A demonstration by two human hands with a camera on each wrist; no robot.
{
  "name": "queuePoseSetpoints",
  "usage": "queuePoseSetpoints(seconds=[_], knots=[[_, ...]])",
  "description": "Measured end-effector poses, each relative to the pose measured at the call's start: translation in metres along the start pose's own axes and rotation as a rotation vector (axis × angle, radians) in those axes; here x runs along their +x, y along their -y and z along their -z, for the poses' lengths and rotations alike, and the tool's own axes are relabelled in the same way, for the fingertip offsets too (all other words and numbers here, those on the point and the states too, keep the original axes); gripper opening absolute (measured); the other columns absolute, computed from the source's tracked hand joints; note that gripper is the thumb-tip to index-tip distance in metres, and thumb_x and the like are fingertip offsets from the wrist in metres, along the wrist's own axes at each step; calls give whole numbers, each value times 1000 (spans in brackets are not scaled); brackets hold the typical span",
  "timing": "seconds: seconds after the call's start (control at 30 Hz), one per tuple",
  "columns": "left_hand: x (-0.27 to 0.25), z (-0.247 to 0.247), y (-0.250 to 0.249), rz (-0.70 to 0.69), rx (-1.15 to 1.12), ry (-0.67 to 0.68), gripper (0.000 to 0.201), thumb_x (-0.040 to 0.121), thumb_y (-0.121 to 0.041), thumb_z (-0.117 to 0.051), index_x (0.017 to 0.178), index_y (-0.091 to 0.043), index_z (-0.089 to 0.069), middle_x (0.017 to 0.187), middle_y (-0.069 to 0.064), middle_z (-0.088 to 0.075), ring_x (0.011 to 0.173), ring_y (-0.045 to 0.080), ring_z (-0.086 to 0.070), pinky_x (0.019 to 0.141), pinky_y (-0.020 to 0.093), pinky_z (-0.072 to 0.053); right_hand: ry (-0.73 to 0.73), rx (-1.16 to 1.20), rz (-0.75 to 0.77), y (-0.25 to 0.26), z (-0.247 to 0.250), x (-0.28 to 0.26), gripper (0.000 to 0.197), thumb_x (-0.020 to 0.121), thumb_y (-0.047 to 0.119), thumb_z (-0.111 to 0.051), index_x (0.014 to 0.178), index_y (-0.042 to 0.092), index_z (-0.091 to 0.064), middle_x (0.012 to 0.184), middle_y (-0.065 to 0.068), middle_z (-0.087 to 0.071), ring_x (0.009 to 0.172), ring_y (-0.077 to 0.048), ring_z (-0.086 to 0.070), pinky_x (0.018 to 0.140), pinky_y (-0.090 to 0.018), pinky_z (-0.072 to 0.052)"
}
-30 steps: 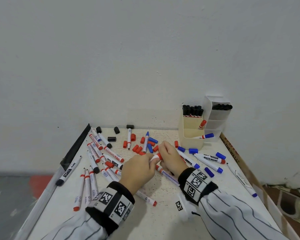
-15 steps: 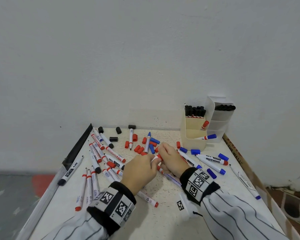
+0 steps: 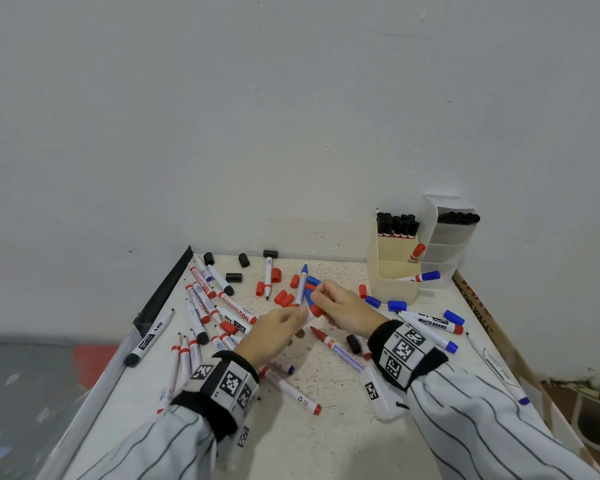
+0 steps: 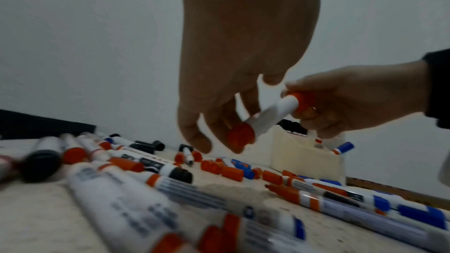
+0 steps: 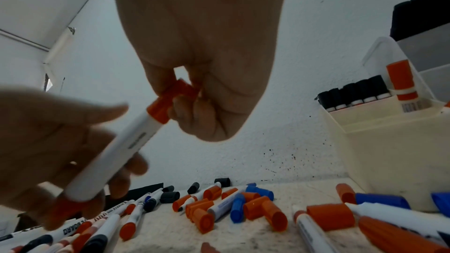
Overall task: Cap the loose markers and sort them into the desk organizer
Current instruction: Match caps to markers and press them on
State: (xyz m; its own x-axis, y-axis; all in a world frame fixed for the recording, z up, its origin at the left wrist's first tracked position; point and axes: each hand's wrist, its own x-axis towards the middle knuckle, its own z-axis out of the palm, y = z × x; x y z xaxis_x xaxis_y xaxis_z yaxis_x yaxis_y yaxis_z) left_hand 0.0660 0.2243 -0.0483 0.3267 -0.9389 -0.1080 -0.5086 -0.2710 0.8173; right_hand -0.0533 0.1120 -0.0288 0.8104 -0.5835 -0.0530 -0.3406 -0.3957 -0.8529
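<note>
A white marker with red ends [image 4: 270,114] [image 5: 114,159] is held between both hands above the table. My left hand [image 3: 278,327] [image 4: 219,122] grips its barrel near the tail. My right hand [image 3: 336,306] [image 5: 194,103] pinches the red cap [image 5: 170,97] [image 3: 315,310] seated on its tip. The cream desk organizer [image 3: 395,282] [image 5: 389,161] stands at the back right; it holds several black-capped markers [image 3: 397,225], one red-capped marker [image 3: 415,253] and one blue-capped marker [image 3: 425,277].
Loose red caps [image 3: 284,297], blue caps [image 3: 395,304] and black caps [image 3: 234,277] lie among many markers [image 3: 201,299] across the white table [image 3: 326,438]. A white-grey box [image 3: 451,233] stands behind the organizer. The wall is close behind; the table edge drops at left.
The hands have lifted slightly and drawn a little apart, so more of the white barrel shows between them; the red cap stays at the right fingertips.
</note>
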Motion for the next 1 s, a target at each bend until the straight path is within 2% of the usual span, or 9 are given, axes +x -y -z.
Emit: queuePoseSetpoints(seconds=[0.1,0.17,0.33,0.47,0.67,0.8,0.87,0.93,1.0], knots=[[1,23,19,180,83,-149,31,100,-39,-32,99,-18,-55,81,-3,-54,66,7,-48,60,17,-39,-83,31,31,-1,5,7,9,96,23,-46,88,21,-49,77,-1,-56,54,-8,-42,48,-14,-35],[-1,44,43,353,189,-234,21,97,-29,-42,100,-13,-55,93,1,-60,79,11,-57,72,23,-47,-187,78,48,-2,8,13,1,94,18,-50,93,18,-51,86,-6,-60,54,-8,-49,49,-16,-40],[-28,83,87,671,526,-247,30,95,-22,-35,114,-5,-53,118,11,-60,102,21,-60,91,31,-49,-388,74,103,-8,6,28,19,90,10,-54,108,17,-52,104,-6,-57,75,-11,-58,61,-19,-45],[-45,88,100,736,573,-189,34,98,-17,-37,121,1,-55,126,14,-57,116,25,-55,94,28,-43,-486,39,142,-8,-2,39,26,89,9,-54,115,14,-53,107,-5,-59,79,-11,-55,61,-11,-39],[-50,87,97,741,460,-243,43,100,-36,-34,120,-4,-54,124,10,-58,112,21,-58,93,25,-44,-543,43,176,-8,-5,43,27,90,8,-53,116,13,-53,107,-3,-57,63,-9,-50,54,-11,-41],[-43,89,104,773,304,-257,36,95,-32,-46,108,0,-57,101,12,-66,82,22,-64,68,26,-51,-598,61,200,-11,9,41,28,92,14,-50,120,16,-51,109,-5,-57,74,-25,-58,67,-24,-50],[-40,90,102,765,256,-311,33,95,-32,-46,96,-1,-57,83,10,-64,68,21,-59,58,25,-48,-667,43,225,-14,22,37,28,92,15,-50,121,16,-51,108,-5,-58,72,-19,-53,72,-30,-49],[-36,91,94,685,225,-440,30,94,-31,-47,85,-3,-52,70,8,-58,66,22,-54,58,29,-45,-755,24,266,-16,38,29,28,92,14,-49,120,14,-51,106,-4,-58,69,-11,-48,65,-18,-45],[-31,88,77,586,204,-555,28,93,-31,-47,92,-3,-49,79,12,-60,71,23,-52,61,30,-37,-854,17,298,-17,57,17,27,92,9,-48,118,11,-52,105,-1,-55,79,-10,-50,68,-9,-41]])
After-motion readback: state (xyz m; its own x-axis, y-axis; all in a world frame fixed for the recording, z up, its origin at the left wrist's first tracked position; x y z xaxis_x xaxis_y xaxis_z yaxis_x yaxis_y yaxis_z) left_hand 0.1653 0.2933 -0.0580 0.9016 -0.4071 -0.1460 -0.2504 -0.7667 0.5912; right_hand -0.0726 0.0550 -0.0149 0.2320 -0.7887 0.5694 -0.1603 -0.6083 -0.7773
